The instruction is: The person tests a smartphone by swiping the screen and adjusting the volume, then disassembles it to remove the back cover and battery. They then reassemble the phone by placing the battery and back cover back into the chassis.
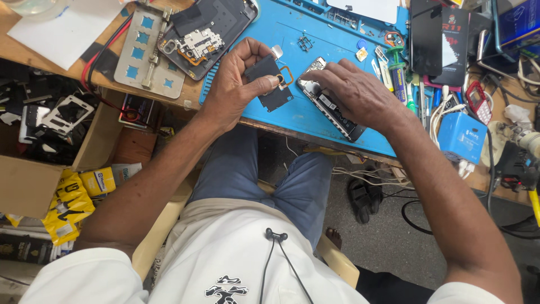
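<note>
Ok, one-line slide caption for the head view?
Left hand holds a dark flat phone part while the right hand rests on an opened phone on a blue mat.

L hand (239, 79) is up off the bench, fingers curled, thumb (264, 83) pressed across the front in a pinch grip, knuckles toward the camera. L wrist bent a little, forearm running down and to the L, bare to the elbow. R hand (360, 93) lies palm down, flat and spread, fingers (320, 76) stretched toward the L hand, fingertips pressing down. R wrist straight, R forearm coming in long from the lower R, also bare. The hands are near each other, not touching. Both elbows out wide, upper arms in short white sleeves.
</note>
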Action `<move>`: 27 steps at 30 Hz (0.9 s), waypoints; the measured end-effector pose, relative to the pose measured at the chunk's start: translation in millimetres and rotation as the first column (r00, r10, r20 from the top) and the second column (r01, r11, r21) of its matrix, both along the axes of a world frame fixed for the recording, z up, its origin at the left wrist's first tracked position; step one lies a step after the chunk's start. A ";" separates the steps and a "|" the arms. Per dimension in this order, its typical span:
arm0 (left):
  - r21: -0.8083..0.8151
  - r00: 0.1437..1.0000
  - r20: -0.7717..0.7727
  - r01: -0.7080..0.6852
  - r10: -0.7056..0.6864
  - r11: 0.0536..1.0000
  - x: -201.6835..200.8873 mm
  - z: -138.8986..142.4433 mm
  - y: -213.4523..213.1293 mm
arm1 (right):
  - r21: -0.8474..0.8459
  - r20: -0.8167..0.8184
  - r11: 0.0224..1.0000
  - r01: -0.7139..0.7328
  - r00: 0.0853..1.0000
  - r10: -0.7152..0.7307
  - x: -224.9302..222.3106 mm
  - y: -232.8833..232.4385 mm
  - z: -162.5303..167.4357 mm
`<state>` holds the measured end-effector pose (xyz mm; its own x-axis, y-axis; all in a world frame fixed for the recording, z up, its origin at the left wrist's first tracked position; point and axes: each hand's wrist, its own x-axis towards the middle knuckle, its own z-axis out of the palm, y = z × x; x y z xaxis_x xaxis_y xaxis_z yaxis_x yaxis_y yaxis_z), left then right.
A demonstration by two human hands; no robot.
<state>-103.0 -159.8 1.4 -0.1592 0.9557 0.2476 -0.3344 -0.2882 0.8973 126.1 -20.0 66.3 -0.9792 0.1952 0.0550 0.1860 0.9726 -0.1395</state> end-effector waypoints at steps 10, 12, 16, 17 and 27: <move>-0.004 1.000 0.015 0.012 -0.011 1.000 -0.9 -3.8 2.8 | -0.152 -0.318 0.979 0.137 0.931 -0.179 36.1 -13.1 -22.0; -0.004 1.000 -0.002 0.009 -0.009 1.000 -1.0 -3.8 2.3 | -0.111 -0.298 0.981 0.162 0.936 -0.188 37.0 -18.6 -25.0; -0.007 1.000 -0.009 0.005 -0.005 1.000 -1.7 -4.0 2.4 | -0.098 -0.294 0.983 0.155 0.939 -0.178 33.6 -21.0 -24.0; -0.006 1.000 -0.001 0.009 -0.009 1.000 -1.2 -4.3 2.6 | -0.061 -0.282 0.986 0.153 0.945 -0.164 33.1 -21.1 -23.1; -0.029 0.990 -0.115 0.073 -0.076 0.997 -2.2 8.6 17.6 | 0.166 -0.244 0.980 0.114 0.967 -0.071 30.4 -29.9 -23.3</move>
<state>-105.2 -142.2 10.0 -0.0585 0.9699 0.2363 -0.2472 -0.2434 0.9379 156.5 -49.9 43.0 -0.9123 0.2505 0.3239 0.2589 0.9657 -0.0176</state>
